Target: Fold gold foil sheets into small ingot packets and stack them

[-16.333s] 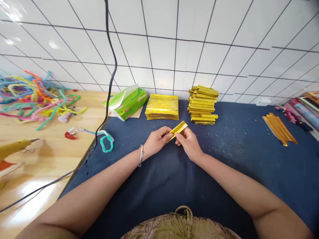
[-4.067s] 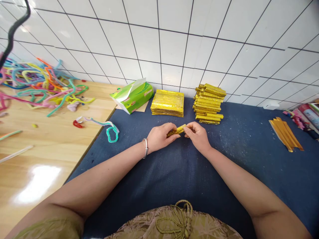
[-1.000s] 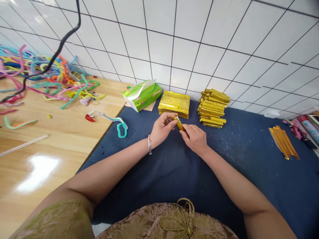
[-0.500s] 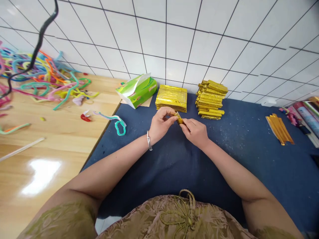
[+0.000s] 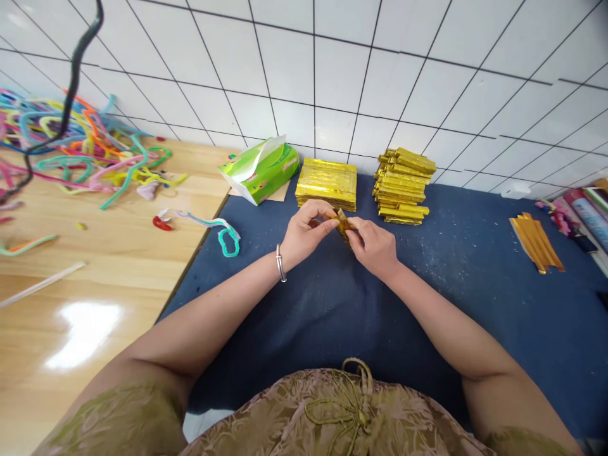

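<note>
A small gold foil piece (image 5: 342, 224) is held between both hands above the dark blue cloth (image 5: 304, 316). My left hand (image 5: 308, 233), with a silver bangle at the wrist, pinches its left side between thumb and fingers. From the right, my right hand (image 5: 374, 246) grips its other side, fingers closed. Just behind the hands lies a flat stack of gold foil sheets (image 5: 327, 182). To the right of that stack stands a pile of folded gold strips (image 5: 403, 185). How the held piece is folded is partly hidden by fingers.
A green tissue pack (image 5: 268, 171) sits against the tiled wall. Colourful fuzzy stems (image 5: 90, 136) lie on the wooden table (image 5: 142, 266) at left, a teal loop (image 5: 229, 242) on the cloth. Orange-gold strips (image 5: 536, 242) and books (image 5: 589, 215) are at right.
The gold piece has turned a little in my fingers and looks more opened at its top. My right hand's fingers have moved up along it. The view has shifted slightly.
</note>
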The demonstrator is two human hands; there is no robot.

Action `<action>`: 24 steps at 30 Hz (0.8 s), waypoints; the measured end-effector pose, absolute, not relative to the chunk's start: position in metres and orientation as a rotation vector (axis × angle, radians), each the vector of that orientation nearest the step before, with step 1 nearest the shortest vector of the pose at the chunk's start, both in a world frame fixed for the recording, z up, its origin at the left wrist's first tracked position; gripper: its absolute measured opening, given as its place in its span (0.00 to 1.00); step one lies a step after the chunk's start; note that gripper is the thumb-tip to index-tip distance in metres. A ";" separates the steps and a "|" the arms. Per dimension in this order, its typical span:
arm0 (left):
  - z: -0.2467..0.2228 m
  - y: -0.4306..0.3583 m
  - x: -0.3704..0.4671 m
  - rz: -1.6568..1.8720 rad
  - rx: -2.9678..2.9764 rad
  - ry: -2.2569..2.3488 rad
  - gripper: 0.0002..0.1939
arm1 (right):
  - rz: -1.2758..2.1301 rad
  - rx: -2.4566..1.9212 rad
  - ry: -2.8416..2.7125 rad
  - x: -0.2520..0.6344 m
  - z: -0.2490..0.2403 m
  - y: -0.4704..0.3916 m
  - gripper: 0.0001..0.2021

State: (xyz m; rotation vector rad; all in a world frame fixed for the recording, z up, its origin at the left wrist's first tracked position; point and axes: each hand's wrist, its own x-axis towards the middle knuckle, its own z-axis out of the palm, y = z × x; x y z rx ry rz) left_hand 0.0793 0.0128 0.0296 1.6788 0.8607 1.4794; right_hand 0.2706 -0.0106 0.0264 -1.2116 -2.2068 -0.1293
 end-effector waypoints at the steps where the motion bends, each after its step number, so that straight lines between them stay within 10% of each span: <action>1: 0.030 0.013 0.079 1.478 1.676 0.847 0.08 | -0.130 -1.211 -2.210 0.271 0.026 -0.010 0.15; 24: 0.030 0.017 0.074 1.486 1.856 0.881 0.07 | -0.232 -1.184 -2.271 0.275 0.020 -0.009 0.19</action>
